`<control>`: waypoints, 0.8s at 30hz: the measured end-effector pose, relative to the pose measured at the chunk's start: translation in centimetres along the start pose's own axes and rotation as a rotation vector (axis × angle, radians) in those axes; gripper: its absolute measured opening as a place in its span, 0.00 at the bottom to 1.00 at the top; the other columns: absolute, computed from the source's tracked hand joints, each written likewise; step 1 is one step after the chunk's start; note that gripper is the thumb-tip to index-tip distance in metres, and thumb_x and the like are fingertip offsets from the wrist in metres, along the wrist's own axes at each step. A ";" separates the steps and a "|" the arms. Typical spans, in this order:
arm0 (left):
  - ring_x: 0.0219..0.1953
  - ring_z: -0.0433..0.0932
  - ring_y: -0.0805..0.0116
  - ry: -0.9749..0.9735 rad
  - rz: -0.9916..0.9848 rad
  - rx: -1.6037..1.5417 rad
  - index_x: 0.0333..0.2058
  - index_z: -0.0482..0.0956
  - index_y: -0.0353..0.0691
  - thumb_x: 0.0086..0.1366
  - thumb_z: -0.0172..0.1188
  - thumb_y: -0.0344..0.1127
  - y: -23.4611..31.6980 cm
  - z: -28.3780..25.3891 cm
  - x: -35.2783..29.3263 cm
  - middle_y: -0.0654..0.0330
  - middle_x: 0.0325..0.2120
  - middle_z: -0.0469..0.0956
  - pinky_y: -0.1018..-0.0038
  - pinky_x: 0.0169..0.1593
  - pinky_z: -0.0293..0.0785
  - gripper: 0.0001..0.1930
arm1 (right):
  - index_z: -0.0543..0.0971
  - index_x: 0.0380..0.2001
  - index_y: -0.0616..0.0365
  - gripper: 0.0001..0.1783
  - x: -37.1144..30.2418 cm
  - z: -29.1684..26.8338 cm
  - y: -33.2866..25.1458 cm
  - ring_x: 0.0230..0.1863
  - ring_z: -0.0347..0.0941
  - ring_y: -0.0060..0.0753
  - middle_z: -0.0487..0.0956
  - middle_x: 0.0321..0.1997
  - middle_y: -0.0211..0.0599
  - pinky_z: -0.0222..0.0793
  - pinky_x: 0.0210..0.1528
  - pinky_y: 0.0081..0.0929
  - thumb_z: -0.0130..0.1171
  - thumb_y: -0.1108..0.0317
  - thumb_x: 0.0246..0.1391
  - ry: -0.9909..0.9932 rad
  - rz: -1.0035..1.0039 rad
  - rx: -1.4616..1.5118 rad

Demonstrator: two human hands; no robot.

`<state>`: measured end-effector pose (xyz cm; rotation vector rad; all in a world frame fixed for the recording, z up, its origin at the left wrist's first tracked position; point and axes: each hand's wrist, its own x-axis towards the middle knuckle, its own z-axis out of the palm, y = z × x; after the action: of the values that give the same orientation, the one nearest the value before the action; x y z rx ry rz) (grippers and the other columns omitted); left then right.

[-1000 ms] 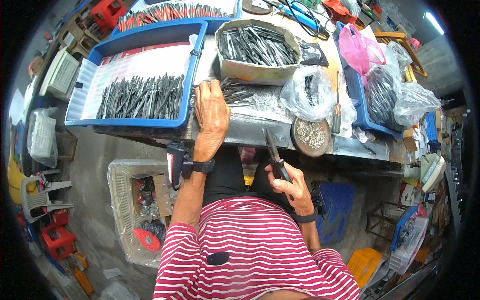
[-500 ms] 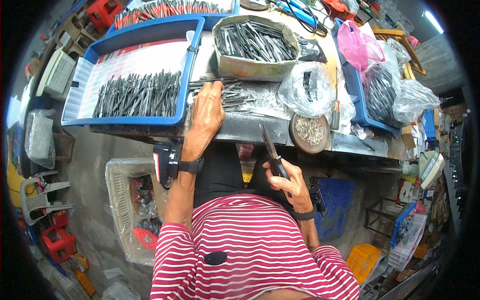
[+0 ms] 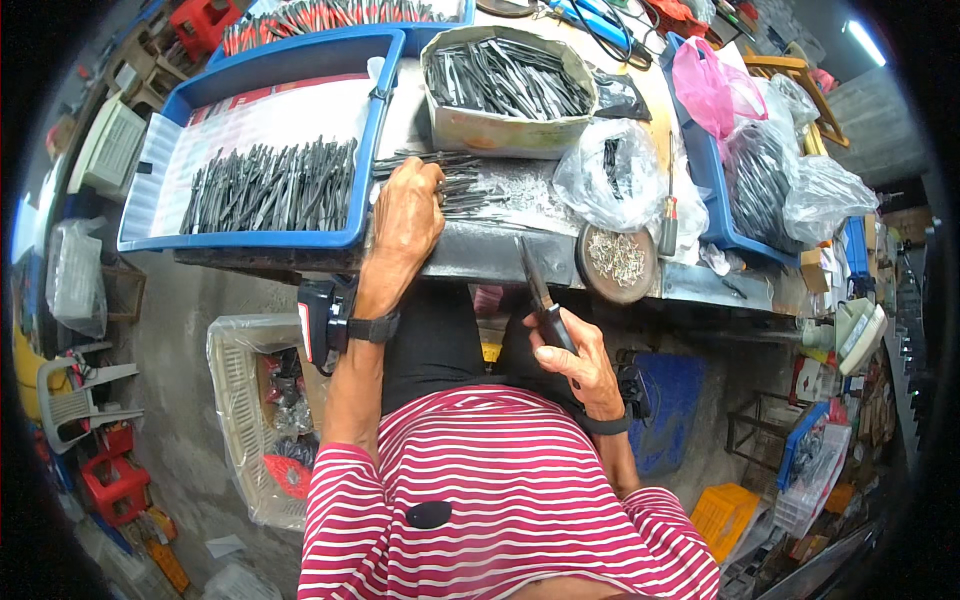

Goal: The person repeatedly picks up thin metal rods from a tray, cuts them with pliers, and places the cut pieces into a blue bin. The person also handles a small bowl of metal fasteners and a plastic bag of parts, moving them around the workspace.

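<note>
My left hand (image 3: 409, 215) rests at the table's front edge, its bent fingers at a loose pile of slim dark metal pieces (image 3: 462, 190). The fingertips are hidden, and what they hold I cannot make out. Below the edge, in front of my lap, my right hand (image 3: 580, 357) is closed round the black handle of a long slim metal tool (image 3: 537, 280). Its narrow end points up and slightly left, toward the table. Between the tool and the pile runs the dark table edge (image 3: 497, 249).
Left stands a blue tray (image 3: 250, 241) with rows of black slim pieces. A carton (image 3: 500, 136) full of similar ones is behind the pile. Rightward are a clear plastic bag (image 3: 588, 180), a round dish (image 3: 619, 290) of small metal bits, a screwdriver (image 3: 669, 230) and a blue bin (image 3: 716, 200).
My left hand stays at the pile, its fingers a little lower and more bent. The right hand still holds the slim tool in nearly the same place. The whole view has shifted slightly.
</note>
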<state>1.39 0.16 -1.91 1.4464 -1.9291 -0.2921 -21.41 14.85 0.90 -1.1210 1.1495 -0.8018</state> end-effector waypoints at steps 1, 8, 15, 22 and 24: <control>0.35 0.74 0.48 0.027 0.022 -0.002 0.32 0.73 0.31 0.50 0.57 0.19 0.1 0.0 -0.1 0.49 0.29 0.73 0.62 0.41 0.69 0.09 | 0.72 0.43 0.67 0.28 0.0 -0.1 -0.2 0.25 0.63 0.15 0.70 0.26 0.29 0.57 0.26 0.15 0.62 0.55 0.44 0.005 -0.009 -0.026; 0.35 0.75 0.50 0.078 0.077 -0.013 0.33 0.72 0.32 0.52 0.55 0.17 0.5 -0.2 0.0 0.49 0.30 0.74 0.64 0.41 0.71 0.09 | 0.73 0.43 0.66 0.26 0.3 0.2 -0.2 0.29 0.65 0.17 0.71 0.29 0.29 0.62 0.33 0.16 0.65 0.59 0.44 0.047 -0.064 -0.112; 0.33 0.76 0.62 0.194 0.073 -0.298 0.36 0.74 0.33 0.57 0.55 0.21 3.7 -1.9 -0.3 0.54 0.31 0.76 0.70 0.38 0.72 0.08 | 0.72 0.46 0.64 0.27 0.4 0.6 -0.2 0.27 0.63 0.19 0.69 0.27 0.28 0.61 0.31 0.19 0.66 0.59 0.46 0.114 -0.191 -0.265; 0.23 0.67 0.84 -0.100 -0.514 -1.487 0.41 0.77 0.33 0.61 0.59 0.29 7.3 -2.0 -3.3 0.63 0.28 0.78 0.88 0.27 0.61 0.10 | 0.70 0.45 0.65 0.27 0.8 1.2 -0.4 0.30 0.69 0.39 0.71 0.32 0.43 0.66 0.35 0.31 0.67 0.69 0.40 0.322 -0.520 -0.575; 0.20 0.63 0.83 -0.183 -0.634 -1.648 0.40 0.76 0.31 0.62 0.58 0.29 7.2 -1.5 -3.6 0.63 0.27 0.76 0.86 0.24 0.58 0.09 | 0.70 0.45 0.66 0.28 0.9 1.3 -0.2 0.32 0.70 0.42 0.71 0.33 0.45 0.66 0.37 0.31 0.67 0.69 0.39 0.361 -0.550 -0.648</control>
<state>-2.55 6.36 1.80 0.7123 -0.6251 -1.7850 -19.94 14.29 0.84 -1.9414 1.4792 -1.1208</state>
